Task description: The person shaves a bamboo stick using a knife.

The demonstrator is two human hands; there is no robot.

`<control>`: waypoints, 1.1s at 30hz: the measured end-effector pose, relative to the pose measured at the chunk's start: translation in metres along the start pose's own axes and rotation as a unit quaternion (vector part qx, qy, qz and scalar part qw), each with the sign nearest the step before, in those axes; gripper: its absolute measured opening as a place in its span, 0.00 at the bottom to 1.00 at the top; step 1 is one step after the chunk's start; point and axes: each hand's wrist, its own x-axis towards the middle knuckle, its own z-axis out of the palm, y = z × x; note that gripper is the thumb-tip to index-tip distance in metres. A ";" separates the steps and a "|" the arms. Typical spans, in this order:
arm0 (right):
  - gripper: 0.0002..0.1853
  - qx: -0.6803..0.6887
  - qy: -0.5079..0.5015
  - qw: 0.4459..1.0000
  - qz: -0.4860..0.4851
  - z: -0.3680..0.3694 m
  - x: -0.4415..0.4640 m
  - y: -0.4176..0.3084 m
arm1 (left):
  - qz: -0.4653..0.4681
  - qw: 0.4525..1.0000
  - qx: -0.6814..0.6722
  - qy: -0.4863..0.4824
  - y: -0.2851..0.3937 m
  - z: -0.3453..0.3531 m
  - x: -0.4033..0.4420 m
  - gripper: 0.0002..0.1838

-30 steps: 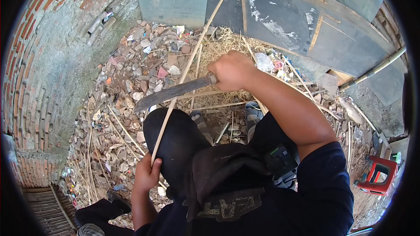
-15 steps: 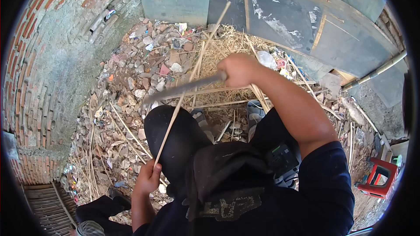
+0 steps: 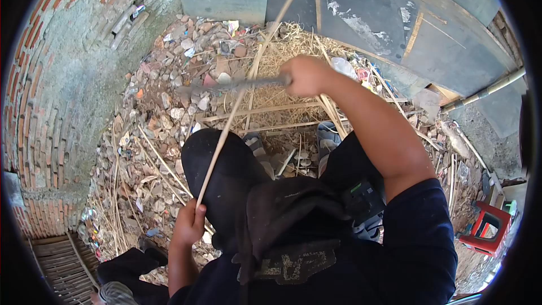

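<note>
My left hand [image 3: 189, 223] is closed around the lower end of a long bamboo strip [image 3: 226, 130]. The strip slants up past my left knee, its far end reaching over the pile of shavings [image 3: 296, 51]. In my right hand [image 3: 307, 76] is the handle of a long-bladed knife [image 3: 243, 84], like a machete. Motion smears its blade, which lies across the strip and points left. Whether the edge touches the strip I cannot tell.
Rubble [image 3: 169, 107] covers the ground, with more bamboo strips [image 3: 164, 161] lying about. A brick wall [image 3: 56, 107] rises on the left, dark panels [image 3: 361, 17] ahead. A red stool [image 3: 488, 229] sits at right. Another person's dark-clothed leg [image 3: 127, 265] shows at lower left.
The knife has moved up the strip, away from me, and its blade has turned from slanting down-left to nearly level. My left hand keeps its hold, shifting only slightly.
</note>
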 end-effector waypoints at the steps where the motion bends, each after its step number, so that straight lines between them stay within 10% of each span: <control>1: 0.11 0.040 0.006 0.999 0.031 0.001 0.009 0.016 | -0.006 1.000 -0.003 0.002 0.002 -0.001 -0.002 0.27; 11: 0.13 -0.069 0.049 0.995 -0.058 0.013 -0.017 -0.013 | 0.012 1.000 0.020 0.008 0.019 -0.002 -0.001 0.25; 16: 0.13 0.093 0.055 0.991 0.080 0.003 0.004 0.028 | 0.005 0.999 -0.031 0.012 0.009 0.000 0.001 0.24; 24: 0.13 -0.025 0.035 0.997 -0.072 0.012 -0.014 -0.019 | 0.001 1.000 0.016 0.008 0.018 -0.004 -0.002 0.23; 33: 0.15 0.061 0.037 0.997 0.030 0.007 0.007 0.016 | -0.014 1.000 -0.019 -0.001 0.004 -0.005 -0.001 0.23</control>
